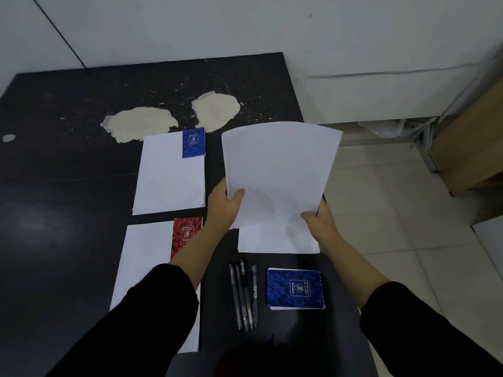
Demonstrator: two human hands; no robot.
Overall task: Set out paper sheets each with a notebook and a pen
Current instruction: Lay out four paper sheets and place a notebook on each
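Paper fills our grip: a white sheaf (280,175), bowed upward, pinched at its near corners by our left hand (224,205) and right hand (321,221), thumbs on top. Under our fingers lies the remaining stack (275,240), close to the table's (68,164) right edge. Nearer than our fingertips sit four pens (245,295) and a blue notebook (295,288); its cover print is unreadable. Left of our fingers, two sheets already carry notebooks.

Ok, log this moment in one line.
both hands hold paper stack | two sheets have notebooks | pens unplaced
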